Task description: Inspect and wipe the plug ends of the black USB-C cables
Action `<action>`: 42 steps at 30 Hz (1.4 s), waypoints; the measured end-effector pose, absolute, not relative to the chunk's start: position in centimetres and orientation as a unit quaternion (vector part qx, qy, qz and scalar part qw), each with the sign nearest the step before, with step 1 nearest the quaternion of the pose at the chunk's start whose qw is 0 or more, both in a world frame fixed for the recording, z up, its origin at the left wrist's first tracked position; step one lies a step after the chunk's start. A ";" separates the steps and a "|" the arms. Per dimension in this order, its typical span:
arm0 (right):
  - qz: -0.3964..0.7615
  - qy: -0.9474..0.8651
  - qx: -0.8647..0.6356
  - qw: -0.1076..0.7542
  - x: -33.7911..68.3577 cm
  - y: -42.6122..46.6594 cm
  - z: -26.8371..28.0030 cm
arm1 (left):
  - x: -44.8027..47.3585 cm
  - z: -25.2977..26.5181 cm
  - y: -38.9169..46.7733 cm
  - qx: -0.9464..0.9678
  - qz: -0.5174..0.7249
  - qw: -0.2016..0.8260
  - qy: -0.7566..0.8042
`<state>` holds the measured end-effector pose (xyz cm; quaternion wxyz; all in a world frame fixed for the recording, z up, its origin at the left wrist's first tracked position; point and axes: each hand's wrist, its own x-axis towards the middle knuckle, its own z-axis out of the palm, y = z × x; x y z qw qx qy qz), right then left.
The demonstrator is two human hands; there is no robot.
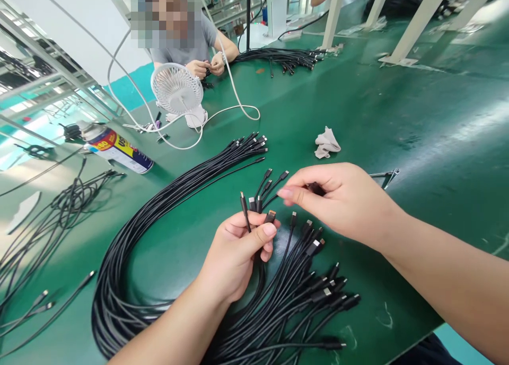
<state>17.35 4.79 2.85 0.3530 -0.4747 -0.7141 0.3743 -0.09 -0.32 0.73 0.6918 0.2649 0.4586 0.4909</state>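
Black cables point(123, 248) curve over the green table point(429, 126), plugs point(321, 295) fanned to R. L hand point(240, 248) curled round several cable ends point(244, 207); R hand point(338, 203), thumb and fingertips pinched, has a dark bit point(317, 188) (can't tell what) in it. Beyond: rag point(327, 142), spray can point(121, 150), fan point(177, 89), co-worker point(185, 52) opp.

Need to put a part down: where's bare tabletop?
Widest: green tabletop between the pale posts, metal tool and right forearm. Smaller: between the crumpled scrap and looping white cord. Crowded: black USB cables around the left hand; loose cables near the aerosol can.
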 end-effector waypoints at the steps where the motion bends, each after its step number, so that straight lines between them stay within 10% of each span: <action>1: 0.369 -0.719 -0.459 0.368 17.3 4.7 2.8 | -0.1 0.7 -0.3 0.268 0.487 0.692 0.461; 24: 0.381 -0.702 -0.479 0.364 16.8 5.4 1.8 | -0.8 0.6 -0.5 0.326 0.413 0.741 0.417; 42: 0.654 -0.624 -0.319 0.286 17.2 5.4 2.1 | -0.4 1.2 0.0 0.385 0.393 0.700 0.456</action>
